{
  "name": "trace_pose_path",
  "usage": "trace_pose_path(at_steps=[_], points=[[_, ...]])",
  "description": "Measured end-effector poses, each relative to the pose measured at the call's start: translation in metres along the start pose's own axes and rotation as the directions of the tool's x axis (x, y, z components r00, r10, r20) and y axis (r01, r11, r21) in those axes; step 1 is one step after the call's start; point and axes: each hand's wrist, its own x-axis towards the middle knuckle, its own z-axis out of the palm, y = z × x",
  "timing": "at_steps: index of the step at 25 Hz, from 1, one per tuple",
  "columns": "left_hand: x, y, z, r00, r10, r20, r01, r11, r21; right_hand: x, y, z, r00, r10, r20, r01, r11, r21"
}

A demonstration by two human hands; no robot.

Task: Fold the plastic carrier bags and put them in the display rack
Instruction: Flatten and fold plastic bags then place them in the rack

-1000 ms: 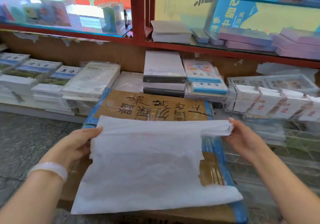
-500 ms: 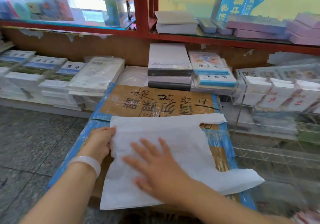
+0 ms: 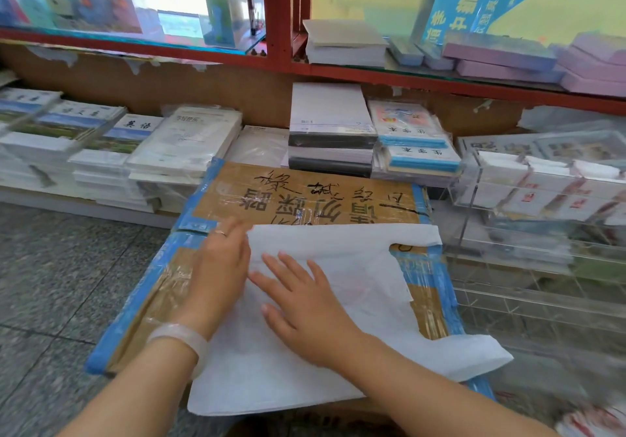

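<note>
The white carrier bag (image 3: 338,318) lies flat on the taped carton (image 3: 305,196). The right hand (image 3: 305,308), fingers straight, presses its middle; the left hand (image 3: 220,267) rests flat at nine o'clock. Smooth outward before creasing.

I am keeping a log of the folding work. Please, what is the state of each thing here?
carrier bag: lying flat on the box, one handle spread out.
left hand: flat, at the bag's left edge.
right hand: fingers straight, pressing the bag.
cardboard box: closed, taped.
display rack: holds folded bags.
</note>
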Motion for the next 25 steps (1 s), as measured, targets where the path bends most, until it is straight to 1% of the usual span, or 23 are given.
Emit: trace_pose_path(at_steps=[1, 2, 3, 4, 5, 7, 8, 10, 11, 12, 13, 14, 15, 16, 17, 18, 19, 20, 21, 22, 23, 25], points=[[-0.007, -0.001, 0.006, 0.986, 0.032, 0.161, -0.039, 0.998, 0.042, 0.005, 0.008, 0.003, 1.000, 0.015, -0.008, -0.015, 0.998, -0.067], [-0.012, -0.003, 0.011, 0.953, -0.001, 0.302, -0.031, 0.995, 0.100, 0.008, 0.018, 0.008, 1.000, 0.021, 0.023, -0.018, 0.992, -0.128], [-0.016, -0.008, 0.017, 0.917, -0.059, 0.394, -0.019, 0.981, 0.192, 0.007, 0.029, 0.011, 0.996, 0.060, 0.071, -0.047, 0.984, -0.174], [-0.018, -0.013, 0.020, 0.892, -0.100, 0.441, -0.040, 0.954, 0.296, 0.004, 0.044, 0.011, 0.986, 0.127, 0.104, -0.105, 0.975, -0.195], [-0.019, -0.015, 0.021, 0.885, -0.122, 0.449, -0.063, 0.925, 0.375, -0.001, 0.061, 0.006, 0.974, 0.204, 0.103, -0.179, 0.962, -0.206], [-0.021, -0.015, 0.022, 0.890, -0.138, 0.435, -0.072, 0.899, 0.431, -0.020, 0.100, -0.009, 0.929, 0.368, 0.031, -0.349, 0.904, -0.246], [-0.020, -0.014, 0.020, 0.884, -0.149, 0.443, -0.072, 0.893, 0.444, -0.033, 0.119, -0.016, 0.889, 0.458, -0.019, -0.445, 0.852, -0.275], [-0.019, -0.014, 0.020, 0.846, -0.208, 0.490, -0.070, 0.869, 0.490, -0.057, 0.147, -0.029, 0.779, 0.625, -0.058, -0.602, 0.717, -0.351], [-0.018, -0.013, 0.019, 0.833, -0.231, 0.502, -0.066, 0.860, 0.506, -0.065, 0.155, -0.033, 0.737, 0.673, -0.058, -0.642, 0.671, -0.372], [-0.018, -0.011, 0.018, 0.830, -0.243, 0.503, -0.064, 0.853, 0.517, -0.070, 0.156, -0.036, 0.716, 0.695, -0.067, -0.663, 0.647, -0.377], [-0.019, -0.008, 0.015, 0.843, -0.233, 0.484, -0.064, 0.851, 0.521, -0.072, 0.154, -0.040, 0.708, 0.700, -0.087, -0.675, 0.636, -0.374], [-0.018, -0.005, 0.010, 0.878, -0.193, 0.437, -0.065, 0.857, 0.510, -0.071, 0.148, -0.045, 0.721, 0.683, -0.121, -0.674, 0.649, -0.353], [-0.017, -0.005, 0.003, 0.912, -0.117, 0.392, -0.090, 0.878, 0.471, -0.071, 0.138, -0.052, 0.763, 0.625, -0.165, -0.641, 0.700, -0.315], [-0.020, -0.005, -0.007, 0.920, 0.003, 0.392, -0.178, 0.894, 0.412, -0.071, 0.126, -0.059, 0.828, 0.527, -0.190, -0.560, 0.788, -0.255], [-0.024, -0.005, -0.018, 0.896, 0.134, 0.423, -0.304, 0.880, 0.365, -0.073, 0.110, -0.064, 0.897, 0.418, -0.143, -0.440, 0.875, -0.201], [-0.033, -0.011, -0.026, 0.843, 0.228, 0.487, -0.424, 0.839, 0.341, -0.079, 0.093, -0.067, 0.957, 0.286, -0.043, -0.289, 0.942, -0.168], [-0.041, -0.015, -0.036, 0.782, 0.271, 0.561, -0.499, 0.811, 0.305, -0.085, 0.075, -0.064, 0.989, 0.138, 0.055, -0.124, 0.970, -0.207], [-0.052, -0.021, -0.045, 0.724, 0.252, 0.642, -0.517, 0.814, 0.264, -0.094, 0.064, -0.057, 0.994, 0.000, 0.111, 0.031, 0.960, -0.280], [-0.061, -0.026, -0.055, 0.668, 0.188, 0.720, -0.489, 0.840, 0.235, -0.102, 0.056, -0.051, 0.984, -0.070, 0.166, 0.121, 0.940, -0.319], [-0.067, -0.034, -0.064, 0.659, 0.157, 0.735, -0.419, 0.889, 0.186, -0.107, 0.051, -0.047, 0.973, -0.098, 0.209, 0.165, 0.929, -0.332], [-0.075, -0.044, -0.071, 0.657, 0.152, 0.739, -0.421, 0.887, 0.192, -0.112, 0.048, -0.042, 0.966, -0.106, 0.235, 0.183, 0.925, -0.334], [-0.096, -0.053, -0.076, 0.634, 0.208, 0.745, -0.548, 0.801, 0.242, -0.121, 0.048, -0.035, 0.958, -0.163, 0.236, 0.234, 0.918, -0.319]])
